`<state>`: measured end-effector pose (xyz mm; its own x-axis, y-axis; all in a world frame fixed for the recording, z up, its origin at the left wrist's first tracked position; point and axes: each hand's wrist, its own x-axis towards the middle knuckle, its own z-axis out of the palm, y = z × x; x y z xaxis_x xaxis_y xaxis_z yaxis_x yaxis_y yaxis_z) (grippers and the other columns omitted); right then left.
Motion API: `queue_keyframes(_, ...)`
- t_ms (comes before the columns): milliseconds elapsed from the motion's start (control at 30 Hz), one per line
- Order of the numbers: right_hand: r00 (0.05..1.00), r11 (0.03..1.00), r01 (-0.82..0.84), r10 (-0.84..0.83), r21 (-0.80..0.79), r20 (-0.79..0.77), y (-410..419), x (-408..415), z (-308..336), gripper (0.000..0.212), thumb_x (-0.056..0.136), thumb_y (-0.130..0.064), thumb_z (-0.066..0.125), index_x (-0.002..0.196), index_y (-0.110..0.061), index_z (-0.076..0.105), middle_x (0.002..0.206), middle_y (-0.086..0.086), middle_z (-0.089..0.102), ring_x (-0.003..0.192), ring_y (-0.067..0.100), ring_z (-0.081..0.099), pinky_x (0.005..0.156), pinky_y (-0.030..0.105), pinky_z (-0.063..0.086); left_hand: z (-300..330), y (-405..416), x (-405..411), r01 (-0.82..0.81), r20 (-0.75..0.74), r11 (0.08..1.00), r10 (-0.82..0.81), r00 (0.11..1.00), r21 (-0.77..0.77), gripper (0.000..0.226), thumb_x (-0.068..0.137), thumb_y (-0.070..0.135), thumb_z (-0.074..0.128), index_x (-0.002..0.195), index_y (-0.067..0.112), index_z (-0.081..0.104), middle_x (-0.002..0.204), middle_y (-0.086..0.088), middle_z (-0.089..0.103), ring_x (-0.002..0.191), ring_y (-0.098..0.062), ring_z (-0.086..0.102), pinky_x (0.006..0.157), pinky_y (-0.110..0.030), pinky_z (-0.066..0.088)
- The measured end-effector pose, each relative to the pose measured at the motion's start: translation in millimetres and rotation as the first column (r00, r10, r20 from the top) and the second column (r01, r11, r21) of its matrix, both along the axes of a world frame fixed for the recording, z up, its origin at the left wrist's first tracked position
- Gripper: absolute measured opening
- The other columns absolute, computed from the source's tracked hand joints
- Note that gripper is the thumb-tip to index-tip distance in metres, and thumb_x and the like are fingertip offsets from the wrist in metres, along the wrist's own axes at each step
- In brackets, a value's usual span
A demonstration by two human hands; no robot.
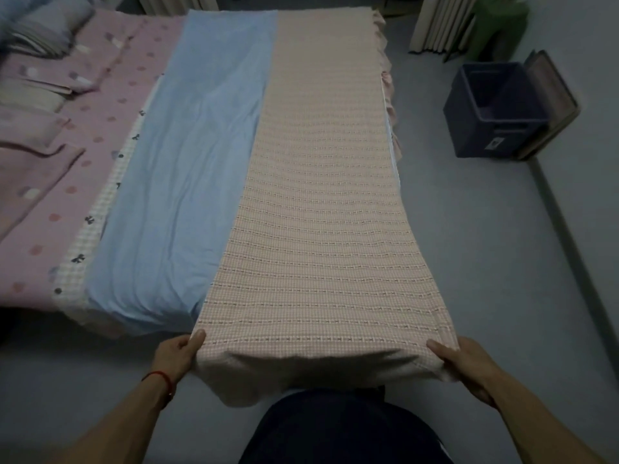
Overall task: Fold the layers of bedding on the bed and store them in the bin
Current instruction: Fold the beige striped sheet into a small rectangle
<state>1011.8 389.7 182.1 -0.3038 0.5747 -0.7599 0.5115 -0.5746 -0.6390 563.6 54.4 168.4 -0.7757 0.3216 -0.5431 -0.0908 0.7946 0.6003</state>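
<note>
Grey floor (502, 262) runs round the bed (20, 229), which fills the left and centre of the view.

Far left, at the head end: folded grey/blue bedding (43, 31) piled up, blurred. Below it lie folded pink pieces (37, 155), on top of a pink dotted sheet (110, 105) that covers the left part of the bed. Next to that, a narrow strip of pale checked fabric w/ small dark bows (100, 209) shows along the edge of the blue sheet (187, 169), which is a bit wrinkled and hangs over the near edge of the bed.

Centre-right: a beige woven blanket (328, 202) w/ thin dark stripes, folded into a long band, lies lengthwise along the right side of the bed, partly over the blue sheet. Its near end is lifted off the bed and droops between the hands.

Left hand (177, 356), red string on the wrist, has its grip closed on the blanket's near-left corner, thumb on top. Right hand (469, 366) grips the near-right corner, thumb on top, fingers underneath.

Person's dark clothing shows at bottom centre.

Right side, on the floor well apart from the bed: dark blue bin (495, 112), open; nothing can be made out inside. A flat board-like thing (556, 95) leans just beside it. Behind, pale curtains (442, 25) and something green (499, 28), blurred.
</note>
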Motion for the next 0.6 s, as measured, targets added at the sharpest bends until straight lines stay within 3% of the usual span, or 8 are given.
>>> queue_keyframes(100, 0.994, 0.991, 0.067, -0.077, 0.116, 0.083, -4.1, -5.3, -0.1, 0.078, 0.066, -0.038, 0.087, 0.131, -0.002, 0.063, 0.109, 0.005, 0.074, 0.098, 0.023, 0.071, 0.079, 0.034, 0.057, 1.2, 8.6, -1.0, 0.011, -0.001, 1.0, -0.011, 1.0, 0.016, 0.059, 0.079, 0.058, 0.07, 0.066, 0.001, 0.066, 0.064, -0.003, 0.061, 0.066, -0.021, 0.056, 0.065, -0.036, 0.045)
queue_keyframes(167, 0.979, 0.969, 0.136, -0.164, 0.204, 0.124, -5.6, -15.7, 2.1, 0.077, 0.072, -0.027, 0.089, 0.138, -0.005, 0.054, 0.121, 0.011, 0.065, 0.104, 0.026, 0.065, 0.088, 0.037, 0.053, 3.5, 17.6, -2.8, -0.035, 0.004, 0.998, 0.035, 0.999, 0.057, 0.031, 0.09, 0.031, 0.074, 0.093, 0.001, 0.074, 0.087, -0.012, 0.072, 0.085, -0.03, 0.067, 0.076, -0.038, 0.053)
queue_keyframes(233, 0.964, 0.942, 0.187, -0.23, 0.28, 0.132, -5.7, -29.6, 8.7, 0.071, 0.077, -0.021, 0.088, 0.138, -0.013, 0.054, 0.124, 0.012, 0.06, 0.106, 0.028, 0.062, 0.089, 0.038, 0.052, 3.2, 26.4, -10.9, -0.098, 0.003, 0.99, 0.098, 0.995, 0.103, 0.024, 0.089, 0.019, 0.076, 0.107, 0.005, 0.07, 0.101, -0.016, 0.07, 0.087, -0.027, 0.066, 0.073, -0.031, 0.051)
queue_keyframes(400, 0.959, 0.898, 0.23, -0.275, 0.376, 0.072, 10.8, -64.0, 23.3, 0.05, 0.079, -0.015, 0.086, 0.123, -0.017, 0.062, 0.105, 0.004, 0.065, 0.089, 0.015, 0.064, 0.069, 0.03, 0.052, 0.7, 51.5, -48.8, -0.158, 0.04, 0.971, 0.153, 0.987, 0.181, 0.021, 0.085, 0.021, 0.079, 0.103, 0.028, 0.07, 0.106, -0.011, 0.068, 0.092, -0.029, 0.067, 0.076, -0.044, 0.058)
queue_keyframes(533, 0.967, 0.898, 0.204, -0.248, 0.391, 0.064, 47.6, -84.2, 15.9, 0.026, 0.083, -0.013, 0.083, 0.106, -0.014, 0.072, 0.103, 0.011, 0.072, 0.088, 0.022, 0.067, 0.073, 0.031, 0.053, 4.9, 87.4, -72.1, -0.123, 0.038, 0.977, 0.118, 0.992, 0.172, 0.012, 0.087, 0.007, 0.072, 0.091, 0.017, 0.076, 0.094, -0.019, 0.074, 0.076, -0.023, 0.065, 0.06, -0.028, 0.05)
queue_keyframes(600, 0.97, 0.9, 0.195, -0.236, 0.39, 0.062, 71.6, -94.7, 11.3, 0.015, 0.084, -0.013, 0.081, 0.098, -0.015, 0.076, 0.097, 0.008, 0.075, 0.091, 0.025, 0.068, 0.073, 0.03, 0.056, 5.7, 106.8, -83.5, -0.133, 0.038, 0.977, 0.128, 0.991, 0.167, 0.012, 0.088, 0.006, 0.07, 0.092, 0.014, 0.078, 0.096, -0.016, 0.075, 0.082, -0.022, 0.066, 0.066, -0.03, 0.053)
